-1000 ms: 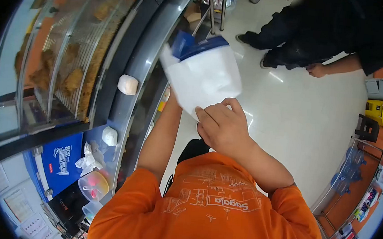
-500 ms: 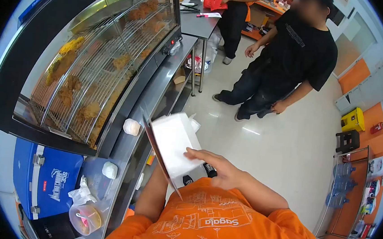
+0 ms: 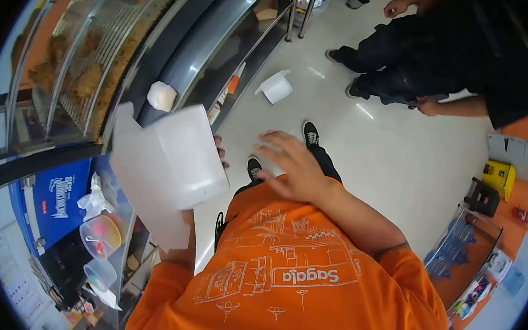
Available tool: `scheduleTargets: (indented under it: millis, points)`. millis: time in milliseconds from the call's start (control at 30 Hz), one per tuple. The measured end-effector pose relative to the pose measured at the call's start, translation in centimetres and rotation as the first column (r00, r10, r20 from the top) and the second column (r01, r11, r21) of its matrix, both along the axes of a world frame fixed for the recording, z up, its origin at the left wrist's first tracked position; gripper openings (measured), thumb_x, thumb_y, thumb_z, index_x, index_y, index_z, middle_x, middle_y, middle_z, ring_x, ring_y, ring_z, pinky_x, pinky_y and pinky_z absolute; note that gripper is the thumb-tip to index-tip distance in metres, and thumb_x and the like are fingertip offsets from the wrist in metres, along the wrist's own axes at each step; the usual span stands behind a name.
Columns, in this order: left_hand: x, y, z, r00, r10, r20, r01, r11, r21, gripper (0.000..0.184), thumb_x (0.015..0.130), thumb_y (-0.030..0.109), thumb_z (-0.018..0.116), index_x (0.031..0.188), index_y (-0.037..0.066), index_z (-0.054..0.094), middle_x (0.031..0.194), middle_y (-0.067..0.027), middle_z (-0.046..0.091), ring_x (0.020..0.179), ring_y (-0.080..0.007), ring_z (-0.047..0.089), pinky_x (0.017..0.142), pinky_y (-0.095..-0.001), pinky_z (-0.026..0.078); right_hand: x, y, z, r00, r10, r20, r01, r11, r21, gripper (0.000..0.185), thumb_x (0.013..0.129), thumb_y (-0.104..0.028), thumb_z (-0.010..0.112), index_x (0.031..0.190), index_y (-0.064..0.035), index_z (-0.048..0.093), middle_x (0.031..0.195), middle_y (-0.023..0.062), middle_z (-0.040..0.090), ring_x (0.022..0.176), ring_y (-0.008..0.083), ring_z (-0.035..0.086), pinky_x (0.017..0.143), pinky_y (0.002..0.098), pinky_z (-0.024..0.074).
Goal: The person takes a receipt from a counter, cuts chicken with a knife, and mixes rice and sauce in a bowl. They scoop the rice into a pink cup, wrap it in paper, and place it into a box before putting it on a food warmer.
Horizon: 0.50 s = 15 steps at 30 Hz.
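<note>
An open white cardboard food box (image 3: pixel 193 153) with its long lid flap spread out is in my left hand (image 3: pixel 221 153). Fingertips show past the box's right side; the rest of that hand is hidden behind the cardboard. Apart from the box, to its right, my right hand (image 3: pixel 295 167) hangs in front of my orange shirt, fingers spread and slightly blurred, holding nothing. On the steel counter beyond the box sits a small round white-wrapped item (image 3: pixel 161 96).
A glass display warmer (image 3: pixel 82 67) with fried food stands at left, above a blue cooler box (image 3: pixel 56 201). Plastic tubs (image 3: pixel 101 236) are on the counter. Another white box (image 3: pixel 276 87) lies on the floor. A person in black (image 3: pixel 433 60) stands ahead.
The view has tipped down. The white box has turned so its inside and flap face me, and my right hand has come away from it with fingers spread.
</note>
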<state>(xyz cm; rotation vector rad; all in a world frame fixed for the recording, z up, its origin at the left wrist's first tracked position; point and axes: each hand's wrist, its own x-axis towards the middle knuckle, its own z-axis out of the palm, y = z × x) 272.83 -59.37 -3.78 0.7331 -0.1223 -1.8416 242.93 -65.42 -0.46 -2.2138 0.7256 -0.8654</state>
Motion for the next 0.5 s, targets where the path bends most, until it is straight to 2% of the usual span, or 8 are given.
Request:
scheduleTargets:
  millis: [33, 100, 167, 233, 300, 367, 400, 500]
  points:
    - [-1.0, 0.4, -1.5, 1.0, 0.025, -0.002, -0.025, 0.999, 0.027, 0.069, 0.099, 0.054, 0.052, 0.148, 0.006, 0.045, 0.135, -0.0208, 0.057, 0.118, -0.0375, 0.062, 0.098, -0.0581, 0.053, -1.6, -1.6, -2.8, 0.996, -0.082, -0.023, 0.084, 0.993, 0.083, 0.052, 0.084, -0.016, 0.077, 0.131, -0.0066, 0.058, 0.134, 0.0168, 0.057, 0.124, 0.0383, 0.054, 0.105, 0.0467, 0.0465]
    - [-3.8, 2.2, -5.4, 0.987, 0.022, -0.161, -0.008, 0.996, 0.087, 0.078, 0.098, 0.066, 0.044, 0.154, 0.012, 0.038, 0.139, -0.0191, 0.055, 0.12, -0.0368, 0.06, 0.099, -0.0575, 0.05, -4.9, -4.8, -8.8, 0.968, -0.2, -0.153, 0.23, 0.948, 0.218, 0.045, 0.087, -0.011, 0.074, 0.129, -0.0039, 0.06, 0.126, 0.0188, 0.061, 0.117, 0.0352, 0.06, 0.1, 0.0417, 0.0501]
    - [-7.1, 0.6, -8.4, 0.983, 0.095, -0.16, -0.068, 0.984, 0.163, 0.078, 0.098, 0.066, 0.044, 0.154, 0.012, 0.038, 0.139, -0.019, 0.055, 0.12, -0.0368, 0.06, 0.099, -0.0574, 0.05, -8.0, -7.9, -17.0, 0.94, -0.185, -0.286, 0.299, 0.847, 0.438, 0.047, 0.087, -0.01, 0.074, 0.131, -0.0022, 0.058, 0.116, 0.0183, 0.065, 0.104, 0.0328, 0.066, 0.092, 0.0398, 0.0541]
    - [-12.1, -4.0, -12.9, 0.98, 0.14, -0.14, -0.105, 0.967, 0.231, 0.078, 0.098, 0.066, 0.043, 0.154, 0.012, 0.037, 0.14, -0.019, 0.055, 0.12, -0.0368, 0.06, 0.099, -0.0573, 0.05, -10.1, -11.8, -23.8, 0.88, -0.067, -0.47, 0.367, 0.723, 0.585, 0.051, 0.087, -0.014, 0.072, 0.134, -0.0036, 0.055, 0.11, 0.0199, 0.068, 0.1, 0.0352, 0.068, 0.088, 0.0428, 0.0546]
    - [-14.2, -5.0, -17.3, 0.977, 0.175, -0.121, -0.133, 0.946, 0.296, 0.079, 0.098, 0.067, 0.043, 0.154, 0.012, 0.037, 0.14, -0.0189, 0.055, 0.12, -0.0367, 0.06, 0.099, -0.0572, 0.05, -11.0, -15.9, -33.3, 0.845, 0.047, -0.532, 0.414, 0.573, 0.708, 0.059, 0.087, -0.018, 0.074, 0.138, -0.0027, 0.048, 0.107, 0.0217, 0.07, 0.098, 0.0387, 0.069, 0.089, 0.0467, 0.0546]
    - [-15.6, -5.2, -21.9, 0.971, 0.225, -0.083, -0.182, 0.918, 0.353, 0.079, 0.098, 0.067, 0.043, 0.154, 0.012, 0.037, 0.14, -0.0188, 0.055, 0.12, -0.0367, 0.06, 0.1, -0.0571, 0.05, -9.4, -20.7, -42.1, 0.703, 0.124, -0.7, 0.5, 0.613, 0.611, 0.068, 0.09, -0.024, 0.07, 0.146, -0.0031, 0.039, 0.112, 0.0245, 0.07, 0.103, 0.0436, 0.068, 0.092, 0.0498, 0.0531]
    - [-16.4, -5.3, -24.2, 0.967, 0.249, -0.056, -0.212, 0.905, 0.37, 0.079, 0.098, 0.067, 0.043, 0.154, 0.012, 0.037, 0.14, -0.0188, 0.055, 0.12, -0.0366, 0.06, 0.1, -0.057, 0.05, -8.5, -22.2, -47.0, 0.714, 0.147, -0.684, 0.477, 0.613, 0.63, 0.068, 0.09, -0.024, 0.07, 0.146, -0.0031, 0.039, 0.112, 0.0245, 0.07, 0.103, 0.0436, 0.068, 0.092, 0.0498, 0.0531]
    - [-19.7, -2.7, -30.8, 0.956, 0.292, 0.029, -0.282, 0.885, 0.37, 0.079, 0.098, 0.067, 0.042, 0.154, 0.012, 0.037, 0.14, -0.0186, 0.055, 0.121, -0.0366, 0.06, 0.1, -0.0569, 0.05, -3.5, -29.1, -62.1, 0.701, 0.076, -0.709, 0.42, 0.759, 0.497, 0.087, 0.093, -0.038, 0.067, 0.158, -0.0062, 0.018, 0.115, 0.0314, 0.068, 0.107, 0.0487, 0.066, 0.094, 0.0513, 0.0528]
